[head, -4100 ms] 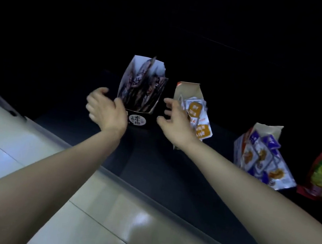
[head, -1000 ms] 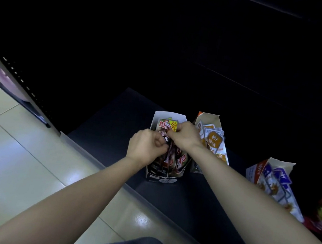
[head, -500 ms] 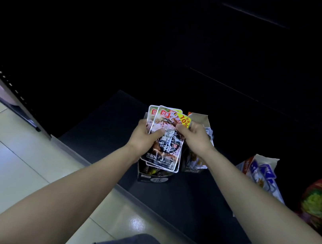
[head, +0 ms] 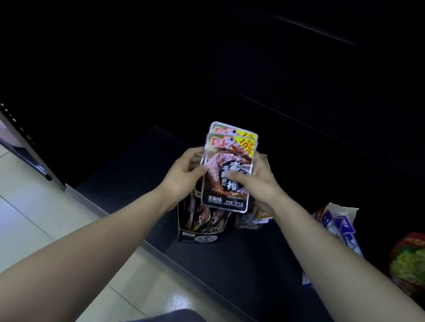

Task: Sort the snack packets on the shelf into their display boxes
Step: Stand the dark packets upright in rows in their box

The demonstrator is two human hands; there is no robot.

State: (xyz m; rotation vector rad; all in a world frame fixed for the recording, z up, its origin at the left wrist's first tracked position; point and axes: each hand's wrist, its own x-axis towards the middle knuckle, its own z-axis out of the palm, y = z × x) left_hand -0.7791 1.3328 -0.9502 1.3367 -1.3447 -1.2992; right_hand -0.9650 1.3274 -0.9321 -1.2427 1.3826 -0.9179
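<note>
Packets in left hand, right hand

The silver-edged dark foil snack packet bears a yellow corner and a red logo. At four o'clock, a red plastic bag shows green print.

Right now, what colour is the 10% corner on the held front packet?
Yellow corner, head view.

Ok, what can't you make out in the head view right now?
Head view:
- Rear packet: only its top strip shows above the front packet.
- Orange-packet box: mostly behind the right hand and front packet.
- Purple-packet box: lower part behind the right forearm.
- Red and green bag: cut by the right edge.
- Shelf: its back is too dark.
</note>
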